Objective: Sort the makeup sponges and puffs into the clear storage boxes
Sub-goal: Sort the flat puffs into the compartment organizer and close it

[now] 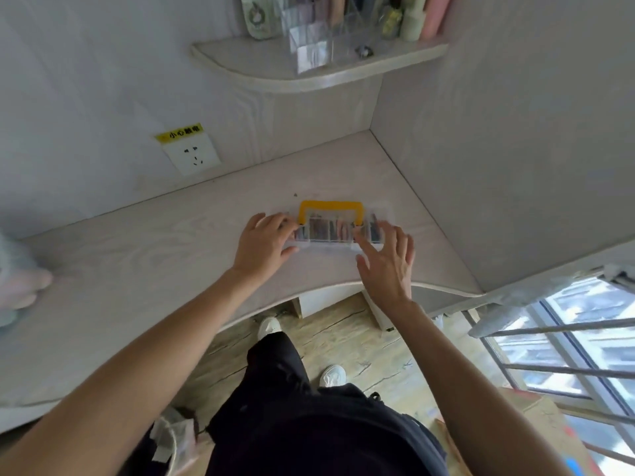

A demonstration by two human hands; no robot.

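A clear storage box [338, 225] with a yellow handle [330, 206] lies on the pale wooden desk [171, 255], near its front edge. Dark and pink items show through its compartments. My left hand [263, 243] is at the box's left end, fingers curled against its corner and thumb along the front edge. My right hand [388, 261] hovers at the box's right front with fingers spread and straight, fingertips at or just above the lid. Whether they touch it is unclear.
A corner shelf [309, 72] above holds clear organisers and bottles. A wall socket [191, 155] sits at the back left. Blurred pastel items [17, 280] lie at the desk's left edge. A window railing [556, 345] is at the right; my legs stand below the desk.
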